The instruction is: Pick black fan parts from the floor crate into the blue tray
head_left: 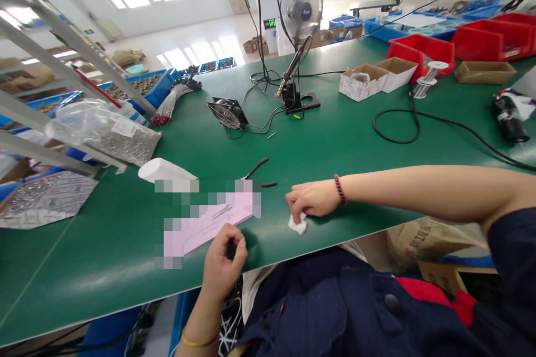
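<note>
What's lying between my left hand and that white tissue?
Nothing: in the head view, only a bare stretch of green workbench separates the left hand from the white tissue.

Right hand (312, 199) (red beaded bracelet (340, 189)) pinches a crumpled tissue (297, 225) on the green workbench (104, 268).

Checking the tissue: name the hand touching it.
The right hand, with the beaded bracelet, touches the tissue; the left hand, with the yellow band, is apart.
</note>
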`<state>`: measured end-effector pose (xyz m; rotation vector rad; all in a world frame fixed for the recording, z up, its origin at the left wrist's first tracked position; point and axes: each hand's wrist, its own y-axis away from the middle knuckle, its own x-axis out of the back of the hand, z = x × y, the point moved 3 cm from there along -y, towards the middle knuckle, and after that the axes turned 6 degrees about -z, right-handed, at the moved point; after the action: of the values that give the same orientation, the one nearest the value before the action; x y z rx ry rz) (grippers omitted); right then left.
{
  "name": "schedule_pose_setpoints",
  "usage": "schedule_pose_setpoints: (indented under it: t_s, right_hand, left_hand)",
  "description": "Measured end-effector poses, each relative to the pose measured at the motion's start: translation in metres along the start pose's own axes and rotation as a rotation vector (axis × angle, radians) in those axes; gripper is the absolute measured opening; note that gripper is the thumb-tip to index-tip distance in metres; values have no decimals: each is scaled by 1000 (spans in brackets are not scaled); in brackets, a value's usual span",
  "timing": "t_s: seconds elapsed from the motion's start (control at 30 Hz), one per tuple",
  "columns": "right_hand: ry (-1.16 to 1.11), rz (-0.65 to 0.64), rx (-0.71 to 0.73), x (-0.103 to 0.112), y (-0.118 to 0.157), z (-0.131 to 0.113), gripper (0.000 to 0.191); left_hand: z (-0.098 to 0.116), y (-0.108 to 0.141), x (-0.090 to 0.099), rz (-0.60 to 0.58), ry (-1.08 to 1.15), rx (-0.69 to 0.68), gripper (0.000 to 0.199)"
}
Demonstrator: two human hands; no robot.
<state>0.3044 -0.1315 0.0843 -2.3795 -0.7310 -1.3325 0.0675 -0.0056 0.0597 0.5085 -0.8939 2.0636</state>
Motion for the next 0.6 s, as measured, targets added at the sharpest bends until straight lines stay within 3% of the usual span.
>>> schedule_pose_setpoints:
  t_s: [0.07, 0.17, 0.2, 0.27, 0.33, 0.43, 0.5, 0.6]
  right_hand:
    - [-38, -125, 15, -19, 46, -16, 33]
    - [-149, -295, -92, -31, 119, -45, 33]
    - [-202, -319, -154, -28, 137, -52, 37]
    - [-275, -223, -355, -6, 159, -51, 37]
    - [-269, 43, -616, 31, 166, -31, 23]
    - [-201, 299, -800, 79, 155, 13, 16]
    - [-179, 391, -853, 96, 142, 40, 28]
    - [-183, 464, -881, 100, 119, 64, 35]
  left_hand:
    - [3, 0, -1, -11, 2, -19, 12]
    - [5, -1, -1, -36, 5, -34, 13]
    - [5, -1, -1, -44, 4, -40, 13]
    - [4, -2, -1, -55, 0, -52, 13]
    - [3, -3, 1, -69, -4, -56, 13]
    - [-3, -4, 3, -80, -7, -49, 13]
    - [-7, -3, 5, -80, -7, -45, 13]
    - [-10, -3, 8, -66, -16, -48, 12]
